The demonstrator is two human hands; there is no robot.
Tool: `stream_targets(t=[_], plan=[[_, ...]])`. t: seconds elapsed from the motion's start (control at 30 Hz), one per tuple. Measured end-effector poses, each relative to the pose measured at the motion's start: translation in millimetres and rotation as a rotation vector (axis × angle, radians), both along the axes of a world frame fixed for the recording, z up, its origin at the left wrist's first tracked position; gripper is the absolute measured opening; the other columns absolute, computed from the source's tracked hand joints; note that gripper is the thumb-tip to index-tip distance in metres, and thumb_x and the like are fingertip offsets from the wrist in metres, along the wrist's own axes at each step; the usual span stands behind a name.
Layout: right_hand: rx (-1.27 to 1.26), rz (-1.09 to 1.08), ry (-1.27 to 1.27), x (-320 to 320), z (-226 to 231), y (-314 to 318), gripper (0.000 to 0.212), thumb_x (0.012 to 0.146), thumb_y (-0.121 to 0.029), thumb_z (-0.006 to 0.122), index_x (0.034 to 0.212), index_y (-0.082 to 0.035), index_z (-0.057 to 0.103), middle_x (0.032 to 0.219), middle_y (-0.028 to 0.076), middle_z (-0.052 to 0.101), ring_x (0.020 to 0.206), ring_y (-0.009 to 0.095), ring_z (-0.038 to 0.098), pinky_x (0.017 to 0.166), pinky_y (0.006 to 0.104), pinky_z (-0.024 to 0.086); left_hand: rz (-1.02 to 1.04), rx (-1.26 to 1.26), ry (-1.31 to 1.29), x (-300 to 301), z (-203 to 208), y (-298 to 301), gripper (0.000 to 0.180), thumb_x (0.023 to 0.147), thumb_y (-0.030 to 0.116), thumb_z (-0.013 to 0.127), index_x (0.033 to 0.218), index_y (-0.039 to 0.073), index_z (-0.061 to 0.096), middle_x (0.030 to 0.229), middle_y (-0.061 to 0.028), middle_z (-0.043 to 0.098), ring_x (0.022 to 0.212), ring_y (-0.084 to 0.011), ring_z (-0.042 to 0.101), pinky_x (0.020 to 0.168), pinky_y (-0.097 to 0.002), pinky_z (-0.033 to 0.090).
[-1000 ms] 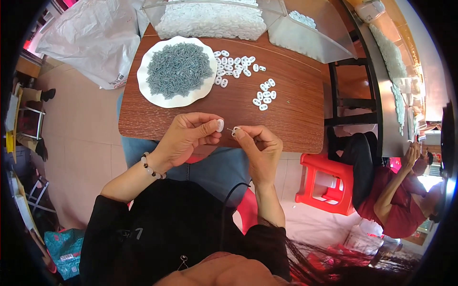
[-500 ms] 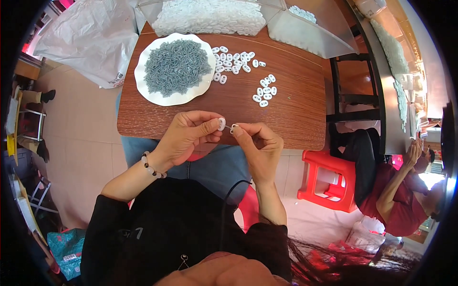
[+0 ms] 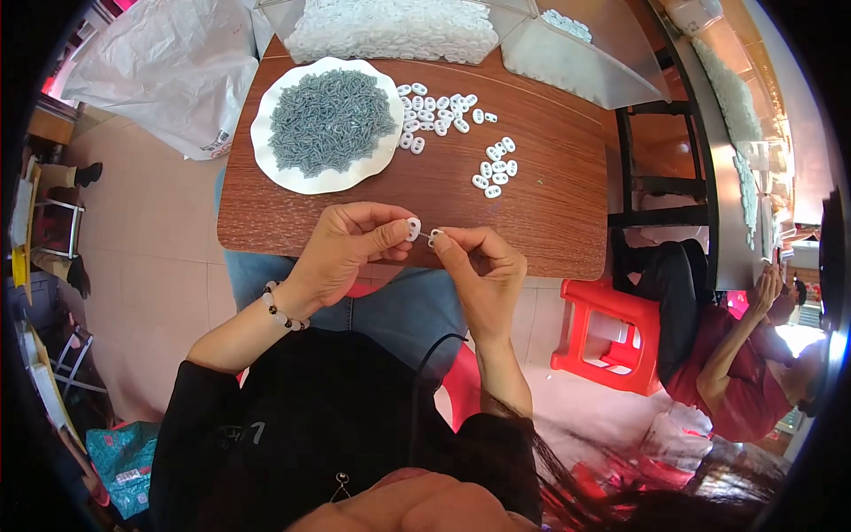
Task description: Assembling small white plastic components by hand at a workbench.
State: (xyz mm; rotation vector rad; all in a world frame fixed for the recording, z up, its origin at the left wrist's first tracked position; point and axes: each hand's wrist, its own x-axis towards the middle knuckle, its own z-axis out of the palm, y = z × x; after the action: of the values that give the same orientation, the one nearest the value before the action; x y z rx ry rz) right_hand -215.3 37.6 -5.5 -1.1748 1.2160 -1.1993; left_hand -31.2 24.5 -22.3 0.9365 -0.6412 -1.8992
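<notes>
Over the table's near edge, my left hand [image 3: 359, 244] pinches a small white oval piece with holes [image 3: 413, 230] between thumb and forefinger. Just right of it, my right hand [image 3: 483, 266] pinches a second white piece [image 3: 434, 237]. Something thin spans the short gap between the two pieces; its kind is too small to make out. Beyond my hands, similar white two-holed pieces [image 3: 441, 115] lie scattered, with a smaller group [image 3: 497, 168] nearer. A white wavy-rimmed plate [image 3: 259, 133] heaped with small grey-green rod-like pieces [image 3: 328, 121] stands at the left.
On the brown wooden table [image 3: 558, 208], a clear bin of white pieces [image 3: 390, 35] stands at the back, another bin [image 3: 576, 66] to its right. A red plastic stool [image 3: 607, 337] is on the floor at right. Beyond it sits another person [image 3: 745, 372]. A white plastic bag [image 3: 168, 80] lies back left.
Both hands keep their pinch on the white pieces, almost unmoved. The table and what lies on it have shifted very slightly in the picture.
</notes>
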Motion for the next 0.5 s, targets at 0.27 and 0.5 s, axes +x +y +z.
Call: stream_targets(t=[0.27, 0.5], plan=[[-0.002, -0.009, 0.019, 0.9, -0.6, -0.4, 0.008, 0.085, -0.001, 0.069, 0.092, 0.003, 0.069, 0.079, 0.001, 0.066, 0.07, 0.004, 0.057, 0.063, 0.0169, 0.044, 0.006, 0.0, -0.013, 0.6, -0.9, 0.0, 0.02, 0.089, 0.009, 0.066, 0.107, 0.0, 0.066, 0.096, -0.0066, 0.068, 0.083, -0.0118, 0.062, 0.073, -0.0259, 0.053], [-0.007, -0.012, 0.016, -0.2, 0.0, -0.7, 0.008, 0.085, -0.001, 0.069, 0.091, 0.003, 0.069, 0.078, 0.002, 0.066, 0.07, 0.004, 0.058, 0.063, 0.0166, 0.044, 0.006, 0.067, 0.031, 1.1, -2.3, -0.4, 0.019, 0.092, 0.011, 0.063, 0.107, 0.001, 0.066, 0.094, -0.005, 0.067, 0.081, -0.0117, 0.062, 0.074, -0.0264, 0.054]])
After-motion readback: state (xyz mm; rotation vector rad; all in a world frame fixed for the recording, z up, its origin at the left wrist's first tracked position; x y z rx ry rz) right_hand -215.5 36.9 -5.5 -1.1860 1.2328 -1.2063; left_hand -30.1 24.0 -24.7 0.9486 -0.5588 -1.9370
